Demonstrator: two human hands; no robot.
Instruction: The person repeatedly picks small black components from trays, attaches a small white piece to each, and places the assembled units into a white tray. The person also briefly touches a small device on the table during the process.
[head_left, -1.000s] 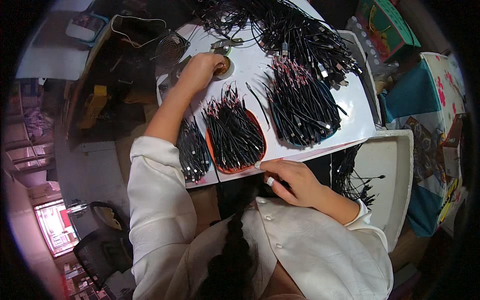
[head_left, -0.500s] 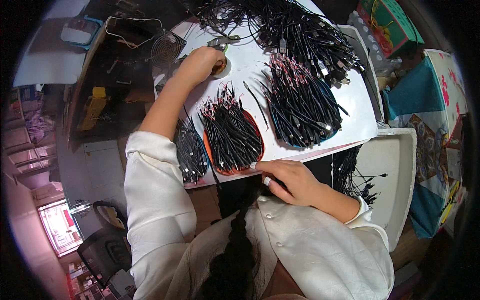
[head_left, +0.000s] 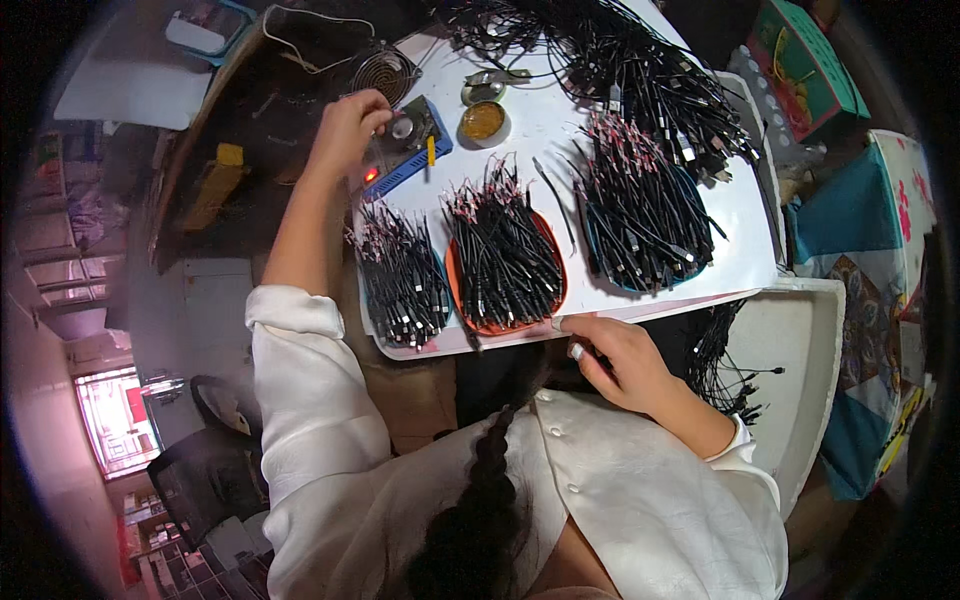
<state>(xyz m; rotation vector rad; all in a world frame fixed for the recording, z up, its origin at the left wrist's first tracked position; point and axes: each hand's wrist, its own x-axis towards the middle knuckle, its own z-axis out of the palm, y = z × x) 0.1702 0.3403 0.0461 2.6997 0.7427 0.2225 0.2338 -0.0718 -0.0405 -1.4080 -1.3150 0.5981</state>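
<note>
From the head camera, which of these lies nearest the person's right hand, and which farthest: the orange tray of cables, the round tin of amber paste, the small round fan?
Measured from the right hand:
1. Orange tray, just beyond the fingertips at the near table edge.
2. Round tin, mid-table, farther back.
3. Small round fan, far back corner on the left.

This is a small electronics assembly workshop. A white desk fills the upper middle of the frame, carrying heaps of short black cables: one pile on an orange oval tray, one on a blue tray, a loose tangle of black cables at the top. A blue soldering station with a red light sits at the desk's upper left edge beside a round tin of amber flux and a small round wire-grille fan. More cables lie in a white plastic bin at right.
</note>
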